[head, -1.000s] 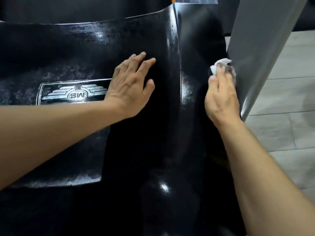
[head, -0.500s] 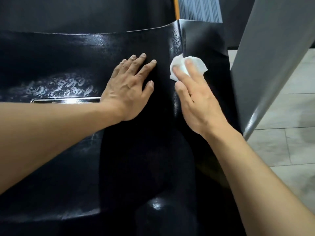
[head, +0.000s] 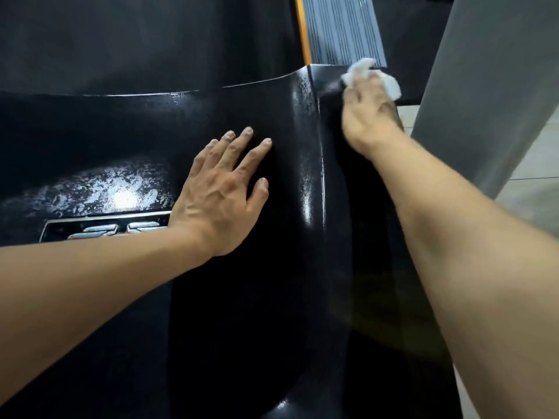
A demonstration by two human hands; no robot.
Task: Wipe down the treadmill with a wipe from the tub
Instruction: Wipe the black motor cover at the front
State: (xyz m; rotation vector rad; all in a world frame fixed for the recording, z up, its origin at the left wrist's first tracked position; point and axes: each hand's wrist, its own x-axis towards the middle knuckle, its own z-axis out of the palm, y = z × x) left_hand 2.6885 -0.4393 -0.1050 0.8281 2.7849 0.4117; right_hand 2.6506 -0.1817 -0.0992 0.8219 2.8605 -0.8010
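Head camera gives the only view, so all comes from it. The right hand is far up on the glossy black plastic motor cover of the treadmill, at its far right corner, and it presses a crumpled white wet wipe against the narrow side face there. The wipe lies under and beyond the fingers, sticking out past the fingertips towards the grey ribbed side rail and its orange stripe. The hand is blurred, so I cannot tell exactly how the fingers bend; they seem to lie over the wipe and push it, not pinch it. The long edge of the cover runs from this corner down towards the person, and I judge the next stroke must follow that line. The right hand is clearly the nearer one to the wipe. The left hand lies flat on the top face, fingers straight and spread, holding nothing, beside a silver logo plate.

Half a second ago the wipe was on the ridge just beside the left fingers; now it is well apart from them, higher and further right. The left hand has stayed on its place.
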